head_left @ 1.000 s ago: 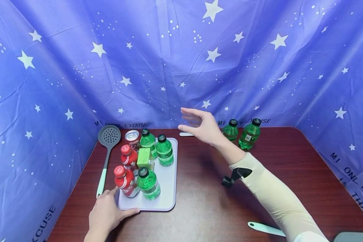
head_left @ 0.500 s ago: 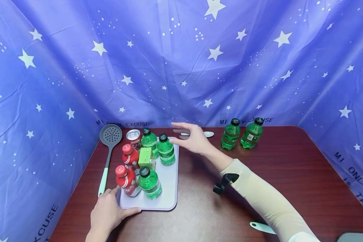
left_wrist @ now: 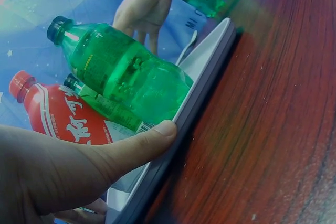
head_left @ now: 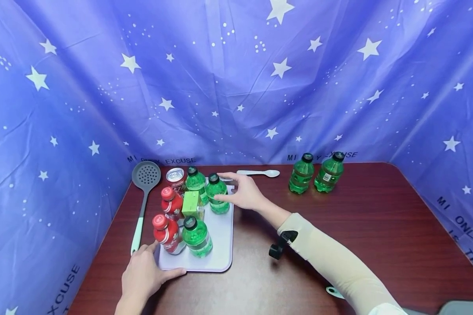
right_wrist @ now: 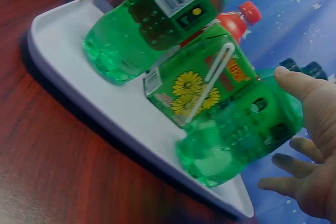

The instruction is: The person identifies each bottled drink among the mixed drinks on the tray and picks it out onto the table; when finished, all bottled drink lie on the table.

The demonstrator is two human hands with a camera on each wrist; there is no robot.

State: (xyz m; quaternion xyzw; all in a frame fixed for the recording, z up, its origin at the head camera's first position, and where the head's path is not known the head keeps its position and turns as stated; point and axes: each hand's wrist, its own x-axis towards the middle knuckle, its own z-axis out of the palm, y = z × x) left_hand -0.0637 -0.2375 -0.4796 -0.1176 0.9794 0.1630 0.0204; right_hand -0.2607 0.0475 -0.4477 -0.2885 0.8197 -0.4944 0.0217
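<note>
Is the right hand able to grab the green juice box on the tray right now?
Probably not straight across: a green bottle stands between the right hand and the juice box. Coming round that bottle's near side might work, since the tray looks bare there.

my right arm (head_left: 319,250) is fitted with a cream sleeve (head_left: 339,267): plain, close-fitting, lightly creased toward its upper end. its cuff (head_left: 291,223) stops just short of my right hand (head_left: 246,192). a black wrist module (head_left: 282,243) is mounted at the cuff and consists of two parts: a flat upper piece (head_left: 290,236) and a small, blocky lower piece (head_left: 276,251). at the sleeve's upper end, white fabric (head_left: 387,309) adjoins. my left hand (head_left: 142,271) and right hand are bare; the left thumbnail (left_wrist: 167,128) is short.
</note>
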